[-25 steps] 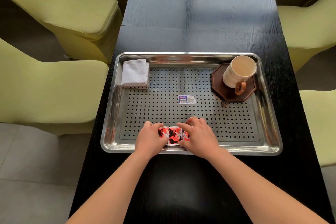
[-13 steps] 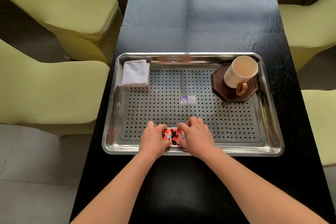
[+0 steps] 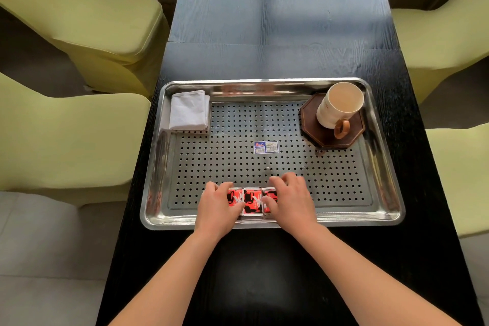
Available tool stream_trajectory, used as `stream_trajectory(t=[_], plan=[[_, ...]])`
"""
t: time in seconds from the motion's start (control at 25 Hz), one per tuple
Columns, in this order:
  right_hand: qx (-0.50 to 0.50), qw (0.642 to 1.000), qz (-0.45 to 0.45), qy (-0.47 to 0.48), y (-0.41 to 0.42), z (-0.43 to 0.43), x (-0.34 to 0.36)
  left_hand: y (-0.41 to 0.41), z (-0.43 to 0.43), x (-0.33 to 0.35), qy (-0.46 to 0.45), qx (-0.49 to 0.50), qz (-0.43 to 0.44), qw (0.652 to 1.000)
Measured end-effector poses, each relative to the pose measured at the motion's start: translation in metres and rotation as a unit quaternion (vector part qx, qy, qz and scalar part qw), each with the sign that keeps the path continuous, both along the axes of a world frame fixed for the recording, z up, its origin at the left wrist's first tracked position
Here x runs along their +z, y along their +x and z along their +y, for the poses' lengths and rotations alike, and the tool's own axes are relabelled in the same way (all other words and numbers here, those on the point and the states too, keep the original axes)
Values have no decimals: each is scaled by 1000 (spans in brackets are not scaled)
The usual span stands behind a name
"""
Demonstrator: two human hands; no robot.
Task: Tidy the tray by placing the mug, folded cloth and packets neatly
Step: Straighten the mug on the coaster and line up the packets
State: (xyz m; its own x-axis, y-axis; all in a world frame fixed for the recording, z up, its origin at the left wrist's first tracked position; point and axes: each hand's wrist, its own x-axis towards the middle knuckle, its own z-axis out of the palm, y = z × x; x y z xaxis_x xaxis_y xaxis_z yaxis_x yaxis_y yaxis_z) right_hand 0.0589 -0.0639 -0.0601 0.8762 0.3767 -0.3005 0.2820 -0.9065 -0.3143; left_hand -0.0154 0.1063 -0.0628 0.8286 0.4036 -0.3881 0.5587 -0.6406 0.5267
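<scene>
Three red and black packets (image 3: 251,201) lie side by side at the near edge of the perforated steel tray (image 3: 344,180). My left hand (image 3: 215,206) grips the leftmost packet and my right hand (image 3: 289,200) grips the rightmost one, fingers curled over their ends. A folded white cloth (image 3: 189,111) lies in the tray's far left corner. A cream mug (image 3: 338,106) with a brown handle stands on a dark octagonal coaster (image 3: 354,130) in the far right corner.
The tray sits on a narrow black table (image 3: 264,21). Yellow-green chairs (image 3: 66,127) flank it on the left and right (image 3: 449,34). A small blue label (image 3: 266,147) is stuck to the tray's middle.
My hands have drawn slightly apart, so the row of packets shows wider than half a second ago. Cloth and mug have not moved.
</scene>
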Motion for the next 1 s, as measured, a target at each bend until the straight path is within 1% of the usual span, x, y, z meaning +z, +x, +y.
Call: stream_trajectory(t=[0.04,0.12,0.6,0.8,1.0], plan=[[-24,1000,12,-4,0,-5,0,0,-1,-1,-1,5,1,1000],[-39,999,32,-12,-1,-12,-1,0,-2,-1,-1,7,4,1000],[-9,999,31,-12,-6,-17,3,0,-5,1,-31,16,-8,999],[18,998,39,-40,-5,-19,5,-4,-5,2,-37,24,-11,999],[7,999,31,-30,-6,-21,4,-5,-4,5,-60,23,-14,998]])
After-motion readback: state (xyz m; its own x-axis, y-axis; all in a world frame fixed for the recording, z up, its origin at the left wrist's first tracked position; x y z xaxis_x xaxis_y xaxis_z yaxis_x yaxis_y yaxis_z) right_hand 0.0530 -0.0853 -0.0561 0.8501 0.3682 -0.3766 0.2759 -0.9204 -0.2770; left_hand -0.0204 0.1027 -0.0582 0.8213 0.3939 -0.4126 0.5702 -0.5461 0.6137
